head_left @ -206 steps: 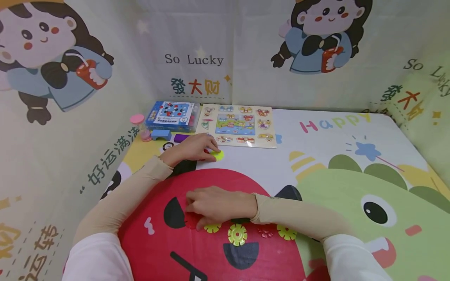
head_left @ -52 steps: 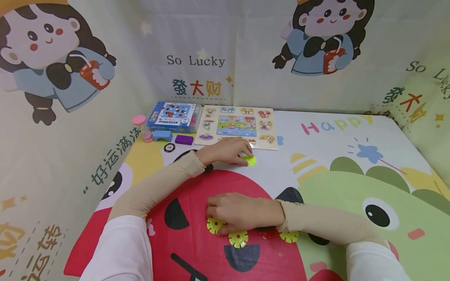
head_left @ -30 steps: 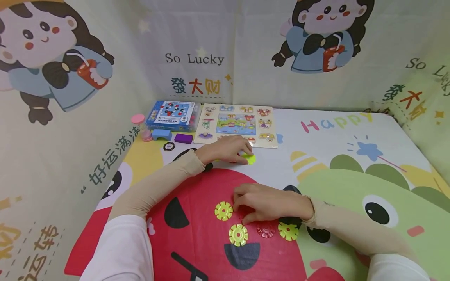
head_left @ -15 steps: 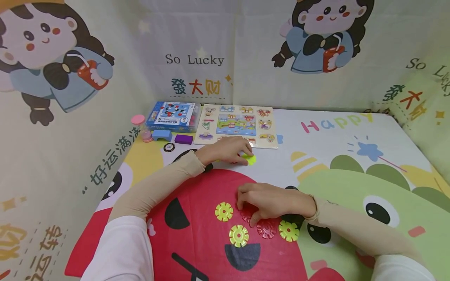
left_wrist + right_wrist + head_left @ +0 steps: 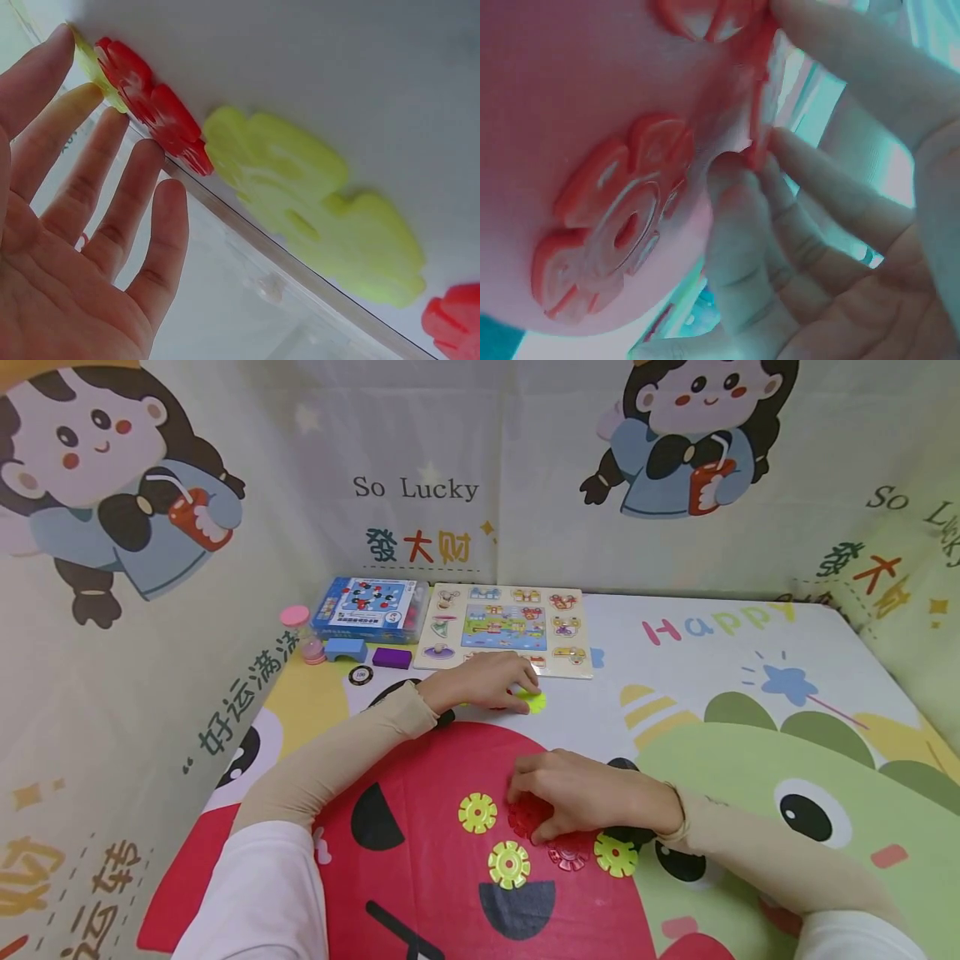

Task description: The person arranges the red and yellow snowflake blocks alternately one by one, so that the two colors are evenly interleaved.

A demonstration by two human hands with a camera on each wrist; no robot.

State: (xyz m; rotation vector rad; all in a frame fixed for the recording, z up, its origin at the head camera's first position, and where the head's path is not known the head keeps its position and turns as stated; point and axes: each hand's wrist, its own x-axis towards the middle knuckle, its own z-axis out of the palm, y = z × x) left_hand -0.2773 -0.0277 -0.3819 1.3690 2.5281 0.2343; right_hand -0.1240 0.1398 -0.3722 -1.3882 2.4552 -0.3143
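At the back of the table my left hand (image 5: 491, 681) holds a yellow snowflake disc (image 5: 536, 702) between thumb and index finger. Its other fingers are extended beside a row of discs. In the left wrist view this row shows a red disc (image 5: 154, 105) and a larger-looking yellow disc (image 5: 315, 210). Nearer the front, my right hand (image 5: 577, 789) pinches a red snowflake disc (image 5: 760, 105), tilted on edge in the right wrist view. Another red disc (image 5: 567, 853) lies flat beside it. Loose yellow discs (image 5: 477, 812) lie around, partly left of the hand.
A wooden picture puzzle board (image 5: 504, 631) stands behind my left hand, beside a blue boxed set (image 5: 367, 610). Further left are a pink-capped bottle (image 5: 302, 631), a blue arch block (image 5: 346, 649), a purple block (image 5: 392, 657) and a black chip (image 5: 361, 675). Fabric walls enclose the table.
Since the oldest frame my left hand has moved right along the row. My right hand has left the left-hand yellow disc, which shifted slightly, and moved right to the red discs, pinching one.
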